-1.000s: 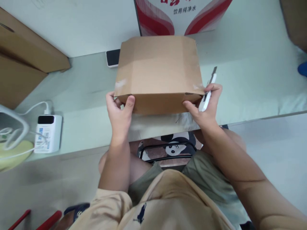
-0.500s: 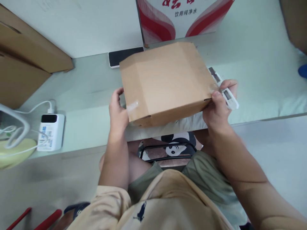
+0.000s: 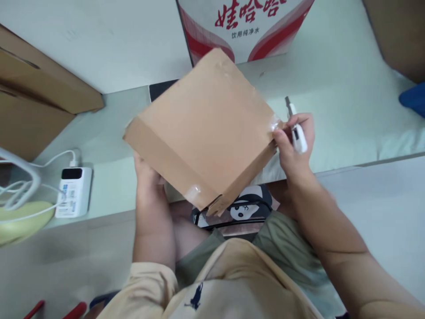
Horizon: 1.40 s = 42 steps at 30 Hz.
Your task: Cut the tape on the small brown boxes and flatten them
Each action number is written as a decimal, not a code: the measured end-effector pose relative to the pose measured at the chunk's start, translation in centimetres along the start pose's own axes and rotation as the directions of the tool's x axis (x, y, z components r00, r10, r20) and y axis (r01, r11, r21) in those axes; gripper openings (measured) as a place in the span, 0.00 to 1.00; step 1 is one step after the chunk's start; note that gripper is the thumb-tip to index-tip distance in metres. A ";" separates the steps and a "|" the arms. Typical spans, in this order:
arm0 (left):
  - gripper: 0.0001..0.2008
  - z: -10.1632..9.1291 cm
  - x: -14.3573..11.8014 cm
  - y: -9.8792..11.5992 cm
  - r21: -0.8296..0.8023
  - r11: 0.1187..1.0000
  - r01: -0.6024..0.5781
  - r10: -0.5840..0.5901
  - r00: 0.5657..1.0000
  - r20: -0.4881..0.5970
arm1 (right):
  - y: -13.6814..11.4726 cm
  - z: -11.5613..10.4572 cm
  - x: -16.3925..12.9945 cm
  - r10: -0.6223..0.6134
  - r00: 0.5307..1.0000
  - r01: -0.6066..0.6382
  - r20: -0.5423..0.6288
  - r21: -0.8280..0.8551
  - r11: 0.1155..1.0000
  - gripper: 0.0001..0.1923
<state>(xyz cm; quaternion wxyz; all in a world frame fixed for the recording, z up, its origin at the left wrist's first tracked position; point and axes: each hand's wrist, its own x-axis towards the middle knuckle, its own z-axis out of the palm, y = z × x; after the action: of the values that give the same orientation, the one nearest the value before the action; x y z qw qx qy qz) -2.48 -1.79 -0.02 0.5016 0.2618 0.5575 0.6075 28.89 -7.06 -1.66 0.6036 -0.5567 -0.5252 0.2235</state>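
Hiding the left hand's (image 3: 146, 172) grip and part of a dark pad (image 3: 158, 89), a box (image 3: 203, 128) is sharing the right hand's (image 3: 292, 158) pinch with a cutter (image 3: 300, 141).

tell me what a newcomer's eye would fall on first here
Probably the brown cardboard box in mid-picture, one corner pointing down the frame, between the left hand, partly hidden by it, and the right hand. Next might come the white box cutter in the right hand, its blade out. At the top, the red-and-white carton catches the eye with its red characters.
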 end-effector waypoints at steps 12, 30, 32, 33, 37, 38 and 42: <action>0.09 0.7 -0.1 0.6 -0.164 0.971 0.177 -0.166 0.983 0.077 | 1.1 -1.1 1.7 0.271 0.962 -0.271 0.027 0.168 0.948 0.31; 0.11 -0.8 0.2 -0.1 -0.209 0.975 0.071 -0.040 0.988 0.149 | -3.9 1.4 -0.2 0.534 0.833 -0.548 0.144 0.339 0.764 0.32; 0.12 -0.8 0.3 -0.3 -0.213 0.969 0.122 -0.090 0.983 0.157 | -4.5 1.5 -0.7 0.583 0.791 -0.609 0.188 0.338 0.717 0.31; 0.12 -0.7 0.2 -0.2 -0.211 0.966 0.149 -0.116 0.980 0.162 | -4.8 1.3 -0.9 0.613 0.763 -0.642 0.204 0.346 0.684 0.31; 0.16 -0.5 -0.4 0.7 -0.180 0.948 0.262 -0.215 0.946 0.243 | -5.5 -1.3 -1.6 0.693 0.704 -0.692 0.154 0.367 0.622 0.28; 0.17 -0.5 -0.6 1.0 -0.175 0.940 0.292 -0.240 0.932 0.270 | -5.7 -2.5 -1.8 0.695 0.712 -0.680 0.102 0.348 0.646 0.28; 0.16 -0.8 -0.7 1.8 -0.197 0.915 0.351 -0.285 0.911 0.298 | -6.9 -8.3 -2.4 0.593 0.779 -0.565 -0.204 0.185 0.804 0.24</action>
<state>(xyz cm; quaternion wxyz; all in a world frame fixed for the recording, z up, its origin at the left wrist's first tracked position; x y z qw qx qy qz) -3.56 -2.51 1.67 0.6926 0.1808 0.4414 0.5411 33.25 -14.68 5.07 0.5976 -0.6796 -0.2340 0.3553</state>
